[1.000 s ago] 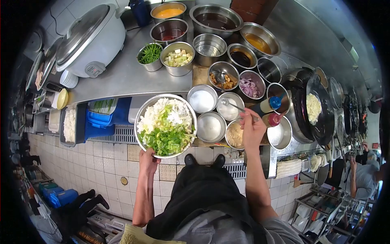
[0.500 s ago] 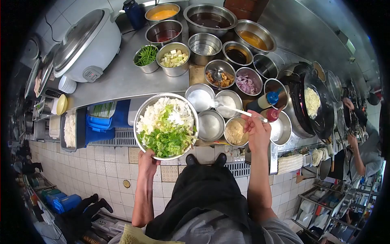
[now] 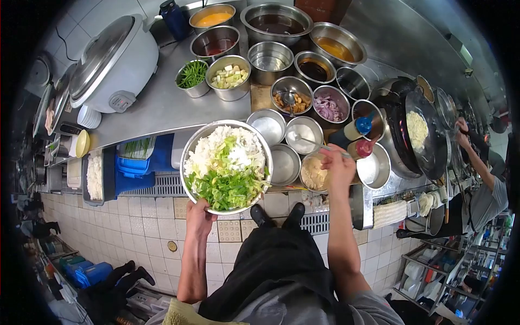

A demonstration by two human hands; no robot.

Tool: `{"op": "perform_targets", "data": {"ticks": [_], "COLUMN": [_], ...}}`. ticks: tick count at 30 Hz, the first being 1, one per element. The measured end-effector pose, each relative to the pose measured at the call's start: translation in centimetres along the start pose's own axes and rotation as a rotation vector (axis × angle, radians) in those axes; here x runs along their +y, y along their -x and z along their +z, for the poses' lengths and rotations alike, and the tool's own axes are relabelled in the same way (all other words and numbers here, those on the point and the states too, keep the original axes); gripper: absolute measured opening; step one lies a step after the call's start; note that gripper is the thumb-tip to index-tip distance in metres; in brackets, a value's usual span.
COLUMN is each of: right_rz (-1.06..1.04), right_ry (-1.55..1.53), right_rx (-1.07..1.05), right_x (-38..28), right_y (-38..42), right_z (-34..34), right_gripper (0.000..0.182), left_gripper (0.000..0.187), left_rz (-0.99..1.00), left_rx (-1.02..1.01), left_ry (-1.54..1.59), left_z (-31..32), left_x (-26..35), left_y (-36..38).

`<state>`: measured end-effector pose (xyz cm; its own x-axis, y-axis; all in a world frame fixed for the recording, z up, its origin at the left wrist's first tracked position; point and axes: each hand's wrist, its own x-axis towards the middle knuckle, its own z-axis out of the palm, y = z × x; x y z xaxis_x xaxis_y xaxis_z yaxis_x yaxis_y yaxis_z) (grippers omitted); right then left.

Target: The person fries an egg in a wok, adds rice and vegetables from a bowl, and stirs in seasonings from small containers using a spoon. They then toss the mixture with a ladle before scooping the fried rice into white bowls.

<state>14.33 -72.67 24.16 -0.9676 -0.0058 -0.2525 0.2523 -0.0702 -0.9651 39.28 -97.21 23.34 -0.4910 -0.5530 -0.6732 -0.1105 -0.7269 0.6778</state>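
The left hand [image 3: 200, 216] is closed on the near rim of the bowl [image 3: 183, 169], thumb over the edge. Rice [image 3: 208, 157] and chopped greens [image 3: 219, 190] fill that bowl. Right of the bowl, the right hand [image 3: 338, 169] has its fingers pinched together around a spoon [image 3: 315, 143]. The spoon's head is at some white powder [image 3: 306, 130] just right of the bowl; I cannot tell whether they touch.

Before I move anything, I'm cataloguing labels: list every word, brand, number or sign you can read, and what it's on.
No text can be read.
Control panel of the rice cooker: markings too small and blurred to read.
Mixing bowl in the left hand: no lettering visible.
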Motion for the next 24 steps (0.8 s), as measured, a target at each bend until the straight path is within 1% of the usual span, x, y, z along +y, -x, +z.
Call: {"op": "perform_targets", "data": {"ticks": [1,3,5,6,8,10,12,14,15,16,17,18,20,22,24], "right_rz": [0.009,0.027,-0.105,-0.115,-0.323,-0.244,-0.119,-0.099,-0.110,-0.246,-0.376,-0.358,-0.242,-0.282,-0.236], "right_ry": [-0.055,-0.114,-0.077,-0.083,0.247,0.271,0.402,0.541,0.535,0.612,0.695,0.712,0.501,0.530,0.658], "right_rx": [-0.037,-0.075,-0.127,-0.124,0.032,0.072,0.025,-0.099,-0.065,-0.059,-0.049,-0.013,-0.009,-0.002,-0.010], "right_x": [-1.6,-4.6,-6.4,-6.3,-5.0,-1.8,0.8,2.3,1.6,0.4,-0.6,-1.8,-2.8,-1.8,-1.1], "right_y": [1.2,3.7,6.0,6.6,7.5,7.5,6.7,6.2,6.6,7.4,8.3,9.0,10.6,12.1,14.2], "right_z": [0.0,0.0,-0.1,-0.9,-2.8,-5.3,-7.5,-9.0,-9.7,-10.5,-11.8,-13.3,-16.7,-21.8,-26.9], "right_gripper": [0.025,0.026,0.023,0.023,0.020,0.017,0.019,0.027,0.027,0.029,0.031,0.031,0.033,0.035,0.036], "left_gripper": [0.008,0.009,0.011,0.011,0.012,0.016,0.021,0.025,0.026,0.026,0.026,0.026,0.027,0.026,0.025], "left_rz": [0.005,-0.004,-0.009,-0.002,0.005,-0.006,-0.004,0.007,0.015,0.019,0.010,-0.003,0.006,-0.029,-0.015], "left_rx": [0.011,0.017,0.000,-0.009,-0.064,-0.058,-0.073,-0.060,-0.050,-0.043,-0.077,-0.069,-0.096,-0.128,-0.167], "left_ry": [-0.001,-0.021,-0.025,-0.026,-0.001,-0.002,-0.031,-0.108,-0.132,-0.161,-0.182,-0.180,-0.196,-0.236,-0.242], "left_z": [0.1,0.2,0.4,0.5,0.7,1.2,2.1,2.5,2.8,3.1,3.4,4.1,4.5,5.6,8.4], "left_x": [0.0,-0.1,-0.1,-0.3,-0.8,-1.0,-0.9,-1.2,-1.5,-1.9,-2.5,-2.8,-4.2,-5.9,-7.9], "left_y": [0.2,0.4,0.8,1.0,1.7,3.1,4.9,6.8,7.8,8.9,10.1,11.4,13.2,15.4,18.1]}}
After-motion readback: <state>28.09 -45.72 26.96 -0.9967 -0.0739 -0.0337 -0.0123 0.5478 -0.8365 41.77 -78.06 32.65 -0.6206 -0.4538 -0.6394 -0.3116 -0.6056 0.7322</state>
